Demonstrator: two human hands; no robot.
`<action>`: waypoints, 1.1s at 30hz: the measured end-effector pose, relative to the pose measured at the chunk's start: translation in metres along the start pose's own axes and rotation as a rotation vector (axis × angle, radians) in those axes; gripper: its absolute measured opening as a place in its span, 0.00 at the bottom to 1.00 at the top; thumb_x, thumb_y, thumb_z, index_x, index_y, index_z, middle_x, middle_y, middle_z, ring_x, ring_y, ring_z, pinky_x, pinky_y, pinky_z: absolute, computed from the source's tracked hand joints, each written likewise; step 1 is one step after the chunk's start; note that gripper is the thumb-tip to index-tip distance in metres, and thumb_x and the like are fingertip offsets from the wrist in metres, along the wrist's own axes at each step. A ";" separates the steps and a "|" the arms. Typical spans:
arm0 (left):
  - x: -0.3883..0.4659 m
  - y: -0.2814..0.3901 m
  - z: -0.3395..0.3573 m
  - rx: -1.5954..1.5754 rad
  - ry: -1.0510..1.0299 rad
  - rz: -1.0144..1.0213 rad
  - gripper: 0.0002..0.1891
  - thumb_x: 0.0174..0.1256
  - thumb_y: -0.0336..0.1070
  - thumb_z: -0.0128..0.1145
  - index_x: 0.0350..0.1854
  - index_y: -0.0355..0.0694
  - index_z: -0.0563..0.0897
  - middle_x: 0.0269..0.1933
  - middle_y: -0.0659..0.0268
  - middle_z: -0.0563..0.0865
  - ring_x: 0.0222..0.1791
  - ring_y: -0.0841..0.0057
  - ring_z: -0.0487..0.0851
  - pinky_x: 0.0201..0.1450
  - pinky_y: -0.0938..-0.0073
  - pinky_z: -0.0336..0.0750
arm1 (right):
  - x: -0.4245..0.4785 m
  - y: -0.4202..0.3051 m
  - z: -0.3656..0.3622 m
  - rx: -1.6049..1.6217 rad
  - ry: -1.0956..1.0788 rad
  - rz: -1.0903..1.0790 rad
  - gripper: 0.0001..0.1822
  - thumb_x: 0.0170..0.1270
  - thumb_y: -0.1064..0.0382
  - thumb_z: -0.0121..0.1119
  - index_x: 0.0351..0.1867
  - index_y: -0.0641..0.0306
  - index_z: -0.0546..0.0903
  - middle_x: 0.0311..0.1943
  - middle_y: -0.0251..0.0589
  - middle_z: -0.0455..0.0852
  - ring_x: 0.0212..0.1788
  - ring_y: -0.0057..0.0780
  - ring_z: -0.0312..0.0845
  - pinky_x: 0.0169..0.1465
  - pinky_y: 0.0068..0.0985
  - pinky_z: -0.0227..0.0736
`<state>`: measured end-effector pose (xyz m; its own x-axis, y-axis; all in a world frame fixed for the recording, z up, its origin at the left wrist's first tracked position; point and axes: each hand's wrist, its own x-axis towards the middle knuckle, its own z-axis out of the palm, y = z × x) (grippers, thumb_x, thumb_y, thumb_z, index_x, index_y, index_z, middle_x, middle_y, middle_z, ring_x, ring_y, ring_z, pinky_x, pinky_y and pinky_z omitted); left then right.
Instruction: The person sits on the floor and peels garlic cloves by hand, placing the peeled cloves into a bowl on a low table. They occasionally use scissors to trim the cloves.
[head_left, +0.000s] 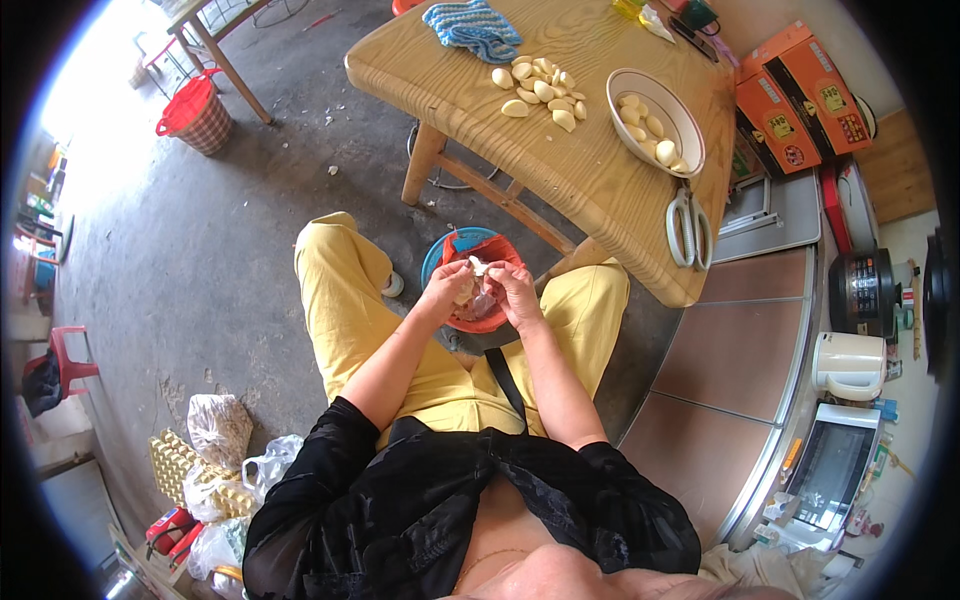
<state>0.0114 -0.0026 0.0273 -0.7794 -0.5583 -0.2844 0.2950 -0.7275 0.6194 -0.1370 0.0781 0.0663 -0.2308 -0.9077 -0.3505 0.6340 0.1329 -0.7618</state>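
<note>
My left hand (445, 288) and my right hand (515, 291) meet over a blue bucket (429, 268) between my knees. A small pale garlic clove (478, 265) is pinched between the fingertips of both hands. Part of it is hidden by the fingers. The bucket is lined with a red plastic bag (504, 247), and loose garlic skins (480, 301) lie inside. Beyond my right hand, a pile of peeled garlic cloves (543, 91) rests on a wooden table (465, 97). A white bowl (694, 127) there holds several more cloves.
Scissors (688, 229) lie by the bowl, near the table edge. A blue striped cloth (474, 28) is at the table's far left. Orange boxes (802, 97) stand at right, above a brown-fronted cabinet (727, 367). Plastic bags (219, 429) and egg trays (171, 465) sit on the floor at left.
</note>
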 end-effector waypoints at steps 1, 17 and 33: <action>0.000 0.000 0.000 -0.046 0.026 -0.002 0.10 0.76 0.36 0.51 0.47 0.37 0.82 0.36 0.69 0.86 0.30 0.81 0.83 0.34 0.79 0.78 | -0.001 -0.003 0.000 0.111 -0.026 0.034 0.05 0.64 0.67 0.61 0.38 0.64 0.82 0.28 0.33 0.83 0.27 0.18 0.77 0.38 0.18 0.74; 0.004 -0.003 0.003 0.318 0.201 0.094 0.12 0.73 0.37 0.57 0.51 0.35 0.82 0.36 0.71 0.86 0.31 0.85 0.82 0.35 0.83 0.76 | 0.001 0.008 -0.007 -1.175 0.277 -0.418 0.06 0.58 0.66 0.66 0.35 0.66 0.84 0.28 0.48 0.87 0.30 0.35 0.84 0.39 0.30 0.76; -0.009 0.003 0.027 1.131 0.307 0.426 0.10 0.62 0.29 0.62 0.43 0.30 0.81 0.34 0.54 0.87 0.34 0.68 0.87 0.37 0.70 0.79 | 0.002 0.000 0.000 -0.992 0.213 -0.344 0.10 0.64 0.60 0.65 0.35 0.67 0.85 0.27 0.40 0.88 0.29 0.25 0.85 0.35 0.25 0.77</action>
<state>0.0046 0.0113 0.0515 -0.5327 -0.8458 0.0285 -0.2673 0.2001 0.9426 -0.1373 0.0760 0.0653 -0.4675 -0.8827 -0.0472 -0.3507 0.2343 -0.9067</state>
